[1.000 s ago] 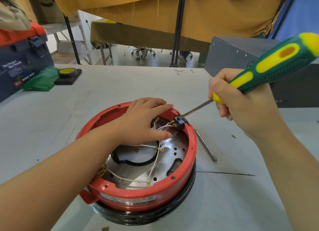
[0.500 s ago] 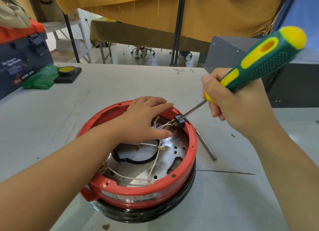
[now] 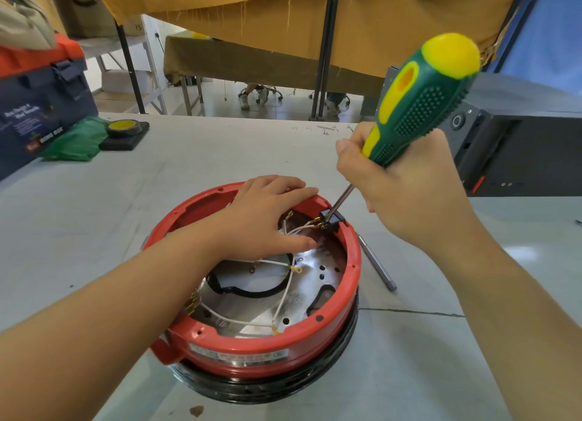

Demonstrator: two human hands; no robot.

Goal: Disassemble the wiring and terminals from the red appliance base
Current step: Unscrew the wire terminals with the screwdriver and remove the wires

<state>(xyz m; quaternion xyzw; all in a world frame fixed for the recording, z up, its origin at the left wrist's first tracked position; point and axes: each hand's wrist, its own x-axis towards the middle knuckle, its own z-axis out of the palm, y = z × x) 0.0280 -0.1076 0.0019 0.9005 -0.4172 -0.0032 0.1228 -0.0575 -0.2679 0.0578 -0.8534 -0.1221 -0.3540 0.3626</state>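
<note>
Base: the red appliance base (image 3: 261,342) sits upturned at the middle of the desk (image 3: 94,219), stacked on a black ring.
Left hand (image 3: 264,216): spread flat, palm down, over the rim at 12 o'clock, thumb resting on the white wires (image 3: 283,290).
Right hand (image 3: 406,191): fisted around the green-and-yellow screwdriver (image 3: 419,106), tip in the black terminal block (image 3: 330,220) at 1 o'clock on the rim.
Slip risk: the shaft comes in at a slant; if it skids off, the tip would likely run toward the left fingers just beside the block.
Wire risk: levering hard could snap a brass terminal or tear the thin leads.
Base risk: side force may slide the base on its ring.
Stray tool: a metal bit (image 3: 376,263) lies on the desk at 3 o'clock, near the right wrist.
</note>
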